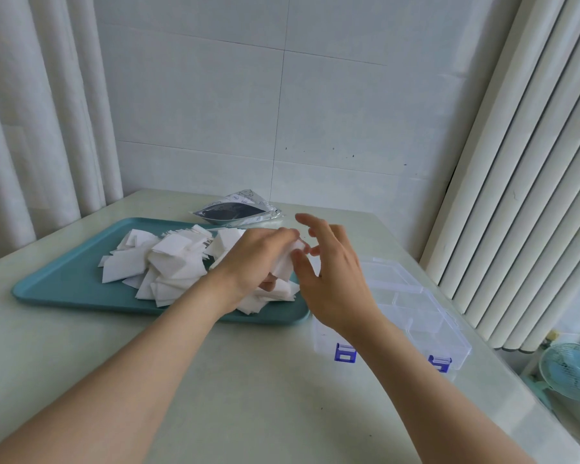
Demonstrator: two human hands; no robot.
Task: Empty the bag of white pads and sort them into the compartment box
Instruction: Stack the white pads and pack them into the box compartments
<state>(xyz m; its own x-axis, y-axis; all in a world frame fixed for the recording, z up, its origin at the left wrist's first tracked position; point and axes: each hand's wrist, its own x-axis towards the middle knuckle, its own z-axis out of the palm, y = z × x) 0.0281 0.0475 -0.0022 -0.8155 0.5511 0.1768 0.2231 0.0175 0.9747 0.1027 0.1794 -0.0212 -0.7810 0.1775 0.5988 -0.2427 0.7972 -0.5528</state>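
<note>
White pads (175, 262) heaped on tray (64, 289), left side of table; bag (238, 212) at far edge. Left hand (258, 259) clutches a wad; right hand (332, 283) spread, holding nothing. Pads probably light, soft, clingy: pinch at the edges. Compartment box (426, 316) at right edge.

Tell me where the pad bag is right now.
In the head view, the bag lies on the table just behind the teal tray, left of centre, near the wall.

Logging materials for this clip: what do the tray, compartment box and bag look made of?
Tray: likely matte teal plastic, smooth rounded rim. Compartment box: clear hard plastic, see-through walls. Bag: glossy film or foil, judging by its crinkled sheen.
</note>
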